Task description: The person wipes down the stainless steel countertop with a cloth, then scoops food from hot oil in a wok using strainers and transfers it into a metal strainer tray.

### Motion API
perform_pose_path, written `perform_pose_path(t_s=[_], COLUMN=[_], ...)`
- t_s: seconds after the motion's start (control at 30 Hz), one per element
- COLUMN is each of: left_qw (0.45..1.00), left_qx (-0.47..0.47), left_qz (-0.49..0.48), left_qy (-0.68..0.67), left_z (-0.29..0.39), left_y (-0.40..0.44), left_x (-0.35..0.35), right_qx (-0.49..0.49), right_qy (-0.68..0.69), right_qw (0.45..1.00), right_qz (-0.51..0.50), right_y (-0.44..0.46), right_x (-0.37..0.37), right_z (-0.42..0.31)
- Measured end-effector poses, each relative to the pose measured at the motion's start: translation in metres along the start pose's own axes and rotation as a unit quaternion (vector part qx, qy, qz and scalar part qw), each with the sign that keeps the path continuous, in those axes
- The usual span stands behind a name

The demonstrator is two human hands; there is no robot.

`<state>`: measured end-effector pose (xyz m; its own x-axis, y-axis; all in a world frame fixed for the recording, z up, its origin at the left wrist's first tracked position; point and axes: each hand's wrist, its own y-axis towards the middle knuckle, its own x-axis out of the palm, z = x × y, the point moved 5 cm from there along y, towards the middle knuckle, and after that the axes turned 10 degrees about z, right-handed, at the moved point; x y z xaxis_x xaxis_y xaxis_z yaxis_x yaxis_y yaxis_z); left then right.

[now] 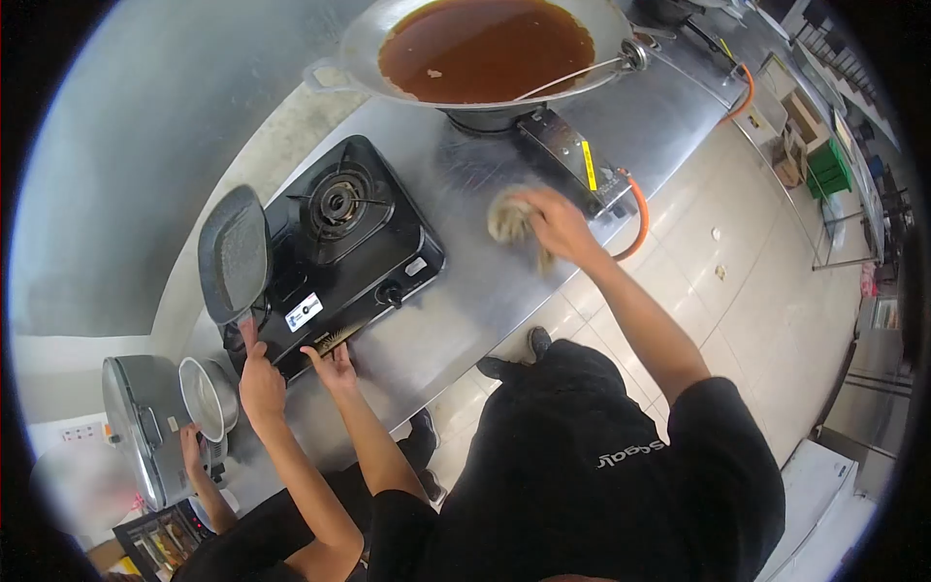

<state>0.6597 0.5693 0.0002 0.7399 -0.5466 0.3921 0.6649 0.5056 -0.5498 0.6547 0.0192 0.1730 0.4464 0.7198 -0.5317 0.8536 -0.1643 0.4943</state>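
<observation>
Black shirt [601,485] is cut off; right hand [561,223] part-hides cloth [508,219].

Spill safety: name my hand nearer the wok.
Right: the right hand, holding a cloth, is in front of the wok; the left hand is farther, at the black stove.

Crumpled beige cloth [508,219] over metal counter [470,310], black gas stove [344,272] nearby, burner [338,201] uncovered

rag [508,219]: rough cloth | counter [475,306]: smooth metal (softly glossy) | stove [400,242]: glossy
</observation>
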Motion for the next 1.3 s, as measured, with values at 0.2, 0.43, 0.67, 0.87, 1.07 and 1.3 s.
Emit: perform_pose_path(t_s=[0.2, 0.43, 0.67, 0.87, 1.07, 1.3], left_qw=[0.991, 0.939, 0.944, 0.959, 0.957, 0.944], left_qx=[0.043, 0.262, 0.253, 0.210, 0.185, 0.226], left_qz=[0.114, 0.155, 0.116, 0.070, 0.007, -0.022], left_qy=[0.058, 0.163, 0.180, 0.177, 0.223, 0.240], left_z=[-0.028, -0.172, -0.294, -0.358, -0.394, -0.373], left_y=[-0.041, -0.233, -0.350, -0.412, -0.466, -0.462], left_x=[-0.029, 0.045, 0.163, 0.194, 0.198, 0.201], right_qx=[0.029, -0.175, -0.046, -0.205, -0.264, -0.265], right_qy=[-0.248, -0.188, 0.097, -0.038, -0.013, 0.025], right_qw=[0.963, 0.960, 0.966, 0.968, 0.945, 0.946], right_qz=[-0.100, -0.111, -0.236, -0.142, -0.192, -0.185], right_y=[0.047, -0.063, -0.021, 0.112, 0.108, 0.022], right_x=[0.084, 0.054, -0.118, -0.060, -0.016, -0.099], right_z=[0.108, 0.102, 0.092, 0.168, 0.205, 0.175])
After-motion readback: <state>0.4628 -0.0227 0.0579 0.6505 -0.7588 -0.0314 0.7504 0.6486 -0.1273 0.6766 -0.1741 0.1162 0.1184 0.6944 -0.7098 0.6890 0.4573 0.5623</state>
